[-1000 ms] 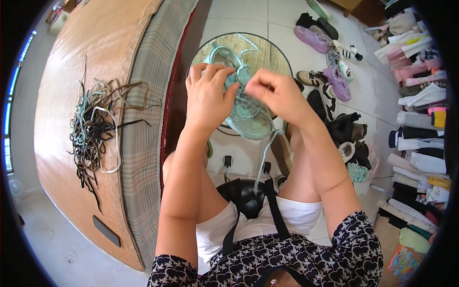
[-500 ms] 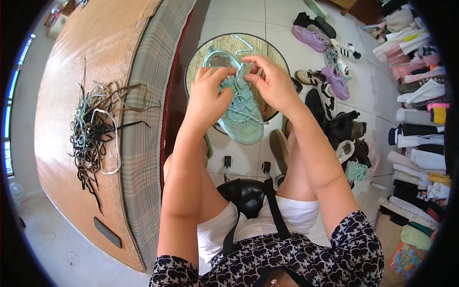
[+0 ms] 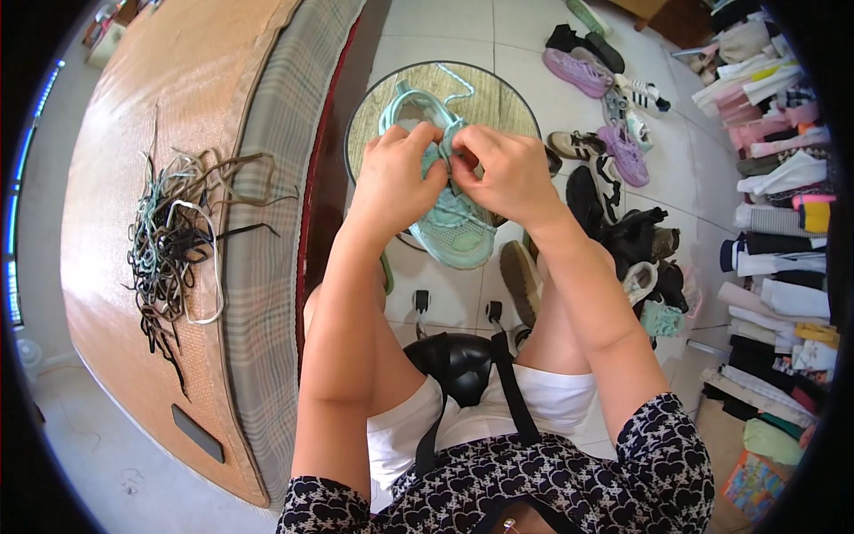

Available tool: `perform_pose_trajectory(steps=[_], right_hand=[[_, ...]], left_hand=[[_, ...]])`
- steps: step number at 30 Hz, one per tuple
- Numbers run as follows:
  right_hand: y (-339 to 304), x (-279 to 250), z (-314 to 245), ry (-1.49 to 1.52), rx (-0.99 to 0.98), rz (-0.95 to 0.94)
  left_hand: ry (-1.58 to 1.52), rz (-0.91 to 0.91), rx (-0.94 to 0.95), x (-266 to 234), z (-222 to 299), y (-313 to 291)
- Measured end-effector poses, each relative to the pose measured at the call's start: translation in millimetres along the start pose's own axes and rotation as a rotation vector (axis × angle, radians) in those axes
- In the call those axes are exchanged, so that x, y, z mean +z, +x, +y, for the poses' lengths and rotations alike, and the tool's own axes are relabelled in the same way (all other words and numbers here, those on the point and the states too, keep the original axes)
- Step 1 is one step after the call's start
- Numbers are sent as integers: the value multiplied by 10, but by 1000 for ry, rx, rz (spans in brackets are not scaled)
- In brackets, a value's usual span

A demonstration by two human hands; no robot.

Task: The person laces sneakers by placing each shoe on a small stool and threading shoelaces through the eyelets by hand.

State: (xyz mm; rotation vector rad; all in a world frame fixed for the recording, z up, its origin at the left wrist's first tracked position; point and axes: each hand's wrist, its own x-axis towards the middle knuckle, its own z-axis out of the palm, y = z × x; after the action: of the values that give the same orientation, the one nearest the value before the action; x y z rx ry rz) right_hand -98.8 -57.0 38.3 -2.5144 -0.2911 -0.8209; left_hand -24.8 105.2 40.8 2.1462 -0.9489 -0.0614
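Observation:
A mint-green sneaker (image 3: 457, 238) rests on a round wood-topped stool (image 3: 374, 93), its toe pointing at me and its heel away. My left hand (image 3: 398, 176) is closed on the sneaker's upper beside the lacing, fingers bent over it and thumb near the middle. Across from it, my right hand (image 3: 509, 171) pinches the mint-green shoelace (image 3: 448, 142) by the eyelets below the shoe's opening. The fingertips of both hands nearly meet, so the exact hold is partly hidden. A loose pale lace end (image 3: 460, 82) curls over the stool top past the shoe.
A bed with a woven mat (image 3: 107, 231) stands at my left, with a tangled pile of shoelaces (image 3: 173, 240) and a dark flat phone-like object (image 3: 198, 433) on it. Lilac sneakers (image 3: 625, 153), black shoes (image 3: 614, 227) and folded clothes (image 3: 783, 218) cover the floor at right.
My right hand has moved down and closed its fingers, coming nearer to the left hand at the lacing. The left hand has shifted slightly on the sneaker.

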Motion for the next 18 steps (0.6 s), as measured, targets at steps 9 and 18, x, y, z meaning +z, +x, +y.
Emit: perform_pose_trajectory(steps=[9,18], right_hand=[[144,-41,423,442,659,318],[-33,-144,-53,222,546,-133]], left_hand=[[-58,-53,3,70,108,-114],[-169,133,-293,65,177,-22]])
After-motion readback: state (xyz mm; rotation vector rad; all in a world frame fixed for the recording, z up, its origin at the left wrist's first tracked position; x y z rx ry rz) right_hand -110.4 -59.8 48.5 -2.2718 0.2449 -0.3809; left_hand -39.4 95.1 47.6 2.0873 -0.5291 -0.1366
